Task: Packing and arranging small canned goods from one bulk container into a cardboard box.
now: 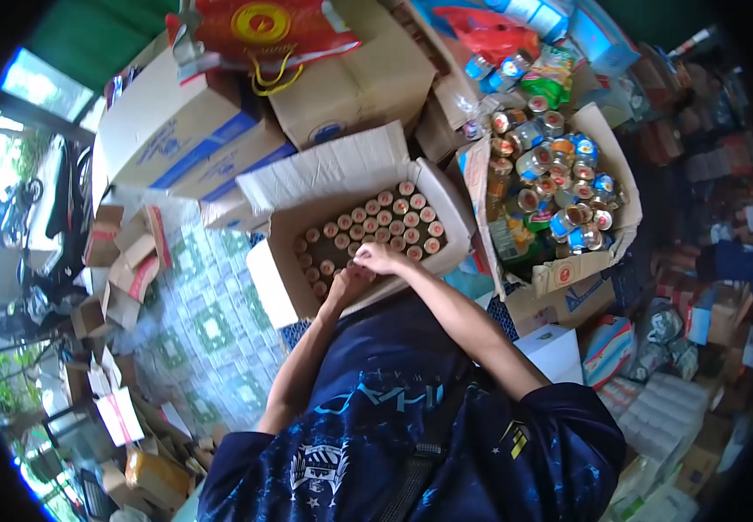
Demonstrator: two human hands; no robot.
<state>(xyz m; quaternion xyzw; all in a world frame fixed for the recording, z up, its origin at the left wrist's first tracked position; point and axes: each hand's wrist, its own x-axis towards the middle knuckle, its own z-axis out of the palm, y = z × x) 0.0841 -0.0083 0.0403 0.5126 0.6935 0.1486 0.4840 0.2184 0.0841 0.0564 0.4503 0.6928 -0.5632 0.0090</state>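
An open cardboard box (pixel 438 196) stands before me, with many small round-capped jars (pixel 385 198) upright in rows inside. Both hands are together over its near edge. My left hand (pixel 350 284) is at the near side of the jars, fingers bent; whether it holds something is hidden. My right hand (pixel 380 258) touches or nearly touches it, fingertips pinched together over the jars; anything between them is too small to tell. At the right, a second open carton (pixel 566 271) holds a loose heap of glass jars (pixel 533 163), some with blue labels, lying in all directions.
Closed cartons (pixel 350 72) are stacked behind the box, with a red bag (pixel 278 26) on top. Flattened and torn cardboard (pixel 131 274) lies on the tiled floor (pixel 213 326) at the left. Plastic-wrapped packs (pixel 657 417) and a white box (pixel 549 352) are at my right.
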